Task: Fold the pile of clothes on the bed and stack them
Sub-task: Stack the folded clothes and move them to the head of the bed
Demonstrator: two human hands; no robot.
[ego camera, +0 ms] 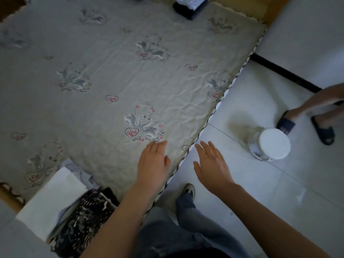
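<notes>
View from my head, looking down at the bed (111, 75) and the floor (260, 183) beside it. My left hand (153, 163) lies flat, palm down, fingers spread, over the bedspread near the bed's edge; it grips nothing. My right hand (211, 164) hovers open, palm down, over the floor just past the edge (210, 120), also empty. The two hands are near each other, with the striped bed edge between them.

The stack (70, 207) sits at the bed's near corner, to the left of my left arm: a white folded piece (50, 200) on top, a dark patterned garment (83, 218) beside and partly under it, and a grey piece (81, 174) showing behind. The middle of the bedspread, printed with hearts and animals, carries no clothes. At the far edge lies a dark item with white cloth (186, 5); I cannot tell what it is.

On the floor to the right stands a white-topped container (271, 144). Beyond it are another person's legs in dark slippers (286, 123). My own jeans (188, 224) and one shoe (189, 189) show below my hands.
</notes>
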